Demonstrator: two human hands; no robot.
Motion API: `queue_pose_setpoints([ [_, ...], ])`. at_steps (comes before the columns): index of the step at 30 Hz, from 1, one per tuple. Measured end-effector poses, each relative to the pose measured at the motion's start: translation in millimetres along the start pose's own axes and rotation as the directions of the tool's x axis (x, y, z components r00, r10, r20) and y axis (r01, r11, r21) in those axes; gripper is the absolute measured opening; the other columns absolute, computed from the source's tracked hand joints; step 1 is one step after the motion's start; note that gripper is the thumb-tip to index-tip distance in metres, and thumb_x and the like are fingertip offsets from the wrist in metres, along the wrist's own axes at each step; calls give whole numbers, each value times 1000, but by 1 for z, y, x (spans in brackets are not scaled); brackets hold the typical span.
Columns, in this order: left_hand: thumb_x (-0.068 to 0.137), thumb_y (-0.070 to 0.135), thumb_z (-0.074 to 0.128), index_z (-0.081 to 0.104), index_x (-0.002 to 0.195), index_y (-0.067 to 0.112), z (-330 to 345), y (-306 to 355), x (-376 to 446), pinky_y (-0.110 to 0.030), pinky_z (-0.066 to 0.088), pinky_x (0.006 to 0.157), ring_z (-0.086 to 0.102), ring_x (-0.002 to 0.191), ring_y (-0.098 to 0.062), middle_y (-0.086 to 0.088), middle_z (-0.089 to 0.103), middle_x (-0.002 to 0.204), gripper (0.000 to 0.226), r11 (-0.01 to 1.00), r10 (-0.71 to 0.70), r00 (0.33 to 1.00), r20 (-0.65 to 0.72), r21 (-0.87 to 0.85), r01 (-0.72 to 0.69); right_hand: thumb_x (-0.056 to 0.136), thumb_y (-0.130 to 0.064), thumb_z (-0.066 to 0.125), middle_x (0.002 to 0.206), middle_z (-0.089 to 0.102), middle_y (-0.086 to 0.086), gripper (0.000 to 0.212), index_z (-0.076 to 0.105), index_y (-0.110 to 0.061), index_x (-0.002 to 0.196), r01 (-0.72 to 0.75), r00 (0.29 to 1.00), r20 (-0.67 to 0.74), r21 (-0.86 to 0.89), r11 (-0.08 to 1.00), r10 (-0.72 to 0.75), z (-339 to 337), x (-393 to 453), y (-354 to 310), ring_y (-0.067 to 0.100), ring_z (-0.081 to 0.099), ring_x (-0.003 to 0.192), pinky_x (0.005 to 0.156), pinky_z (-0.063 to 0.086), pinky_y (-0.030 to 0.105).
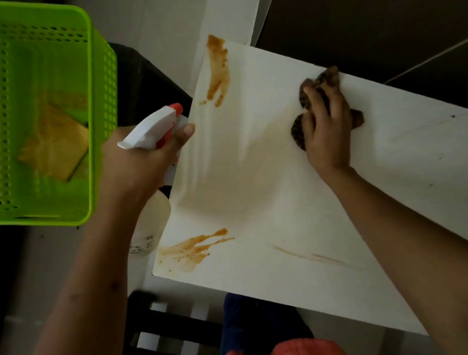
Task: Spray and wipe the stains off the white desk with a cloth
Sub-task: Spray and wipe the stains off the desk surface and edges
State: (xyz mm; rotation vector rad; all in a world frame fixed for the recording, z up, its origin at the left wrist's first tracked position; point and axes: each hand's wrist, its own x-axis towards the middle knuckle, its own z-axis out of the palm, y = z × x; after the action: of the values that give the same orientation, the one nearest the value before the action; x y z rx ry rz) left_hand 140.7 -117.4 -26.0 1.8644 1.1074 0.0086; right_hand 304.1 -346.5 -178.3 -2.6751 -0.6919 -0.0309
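The white desk [390, 174] runs across the right half of the view. An orange-brown stain [217, 70] streaks its far left corner, another stain [193, 249] splatters the near left corner, and a thin brown streak [308, 255] lies near the front edge. A pale smeared film covers the middle. My right hand [328, 132] presses a dark patterned cloth [324, 79] flat on the desk near its far edge. My left hand [141, 162] grips a white spray bottle [157, 124] with a red nozzle, held just off the desk's left edge.
A bright green perforated basket [93, 112] sits at the upper left with a yellow cloth [54, 144] inside. Below the desk's front edge are a dark slatted chair [172, 331] and my clothed knees. Dark floor lies beyond the desk's far edge.
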Motion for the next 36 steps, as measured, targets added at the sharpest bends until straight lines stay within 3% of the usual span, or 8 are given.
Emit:
queue_pose_setpoints([
  [4, 86, 50, 73, 65, 95, 42, -2, -5, 3, -2, 38, 42, 55, 44, 12, 12, 64, 69, 14, 1000, -6, 1000, -5, 12, 6, 101, -16, 44, 142, 46, 19, 39, 52, -12, 139, -67, 997, -30, -6, 998, 67, 4, -6, -18, 37, 43, 132, 107, 41, 47],
  [8, 86, 51, 72, 66, 111, 46, -1, -9, 3, -13, 43, 47, 56, 45, 7, 6, 68, 70, 26, 999, 39, 999, 12, 0, -39, 97, -19, 45, 145, 43, 18, 44, 50, -12, 141, 182, 967, 168, 81, 980, -193, 12, -34, -51, 38, 38, 133, 110, 33, 51],
  [14, 84, 53, 74, 71, 103, 38, -4, -13, 1, -19, 44, 47, 56, 42, -1, -3, 70, 72, 24, 1000, -7, 1000, 11, 1, 7, 90, -12, 58, 133, 57, 20, 42, 61, -9, 132, 610, 721, 214, 256, 750, -659, 29, -90, -112, 39, 50, 125, 106, 37, 48],
  [24, 82, 56, 72, 73, 110, 11, -17, -22, 3, -51, 56, 64, 68, 70, -37, -23, 71, 84, 53, 991, -114, 993, -22, 68, 115, 97, -8, 55, 137, 56, 13, 42, 54, -14, 138, 834, 402, 218, 314, 454, -889, 41, -61, -109, 36, 47, 130, 107, 39, 47],
  [27, 80, 62, 69, 70, 101, 24, -16, -20, 5, -49, 57, 61, 69, 65, -32, -22, 71, 81, 43, 992, -107, 994, -14, 66, 108, 98, -6, 50, 133, 58, 19, 36, 58, -7, 133, 832, 442, 205, 270, 484, -873, 45, -22, -104, 40, 51, 126, 105, 41, 49],
  [30, 82, 57, 72, 68, 97, 45, -16, -20, 8, -33, 54, 55, 62, 51, -7, -9, 70, 74, 20, 995, -96, 995, -23, 30, 97, 91, -5, 50, 132, 57, 23, 40, 59, -6, 130, 717, 650, 194, 161, 678, -734, 44, 25, -101, 44, 49, 125, 104, 41, 50],
  [33, 83, 54, 73, 75, 108, 26, -15, -16, 9, -28, 49, 55, 59, 50, -7, -6, 71, 75, 38, 994, -110, 992, -58, 11, 111, 92, -5, 56, 135, 53, 22, 40, 57, -6, 132, 456, 869, 181, 65, 887, -460, 39, 54, -104, 42, 46, 129, 109, 39, 51],
  [36, 83, 54, 73, 74, 109, 28, -13, -15, 10, -28, 48, 56, 59, 54, -12, -7, 71, 76, 37, 994, -106, 993, -55, -24, 105, 95, -11, 51, 136, 52, 20, 39, 55, -8, 134, 386, 900, 196, 60, 920, -390, 35, 56, -113, 38, 43, 132, 111, 36, 47],
])
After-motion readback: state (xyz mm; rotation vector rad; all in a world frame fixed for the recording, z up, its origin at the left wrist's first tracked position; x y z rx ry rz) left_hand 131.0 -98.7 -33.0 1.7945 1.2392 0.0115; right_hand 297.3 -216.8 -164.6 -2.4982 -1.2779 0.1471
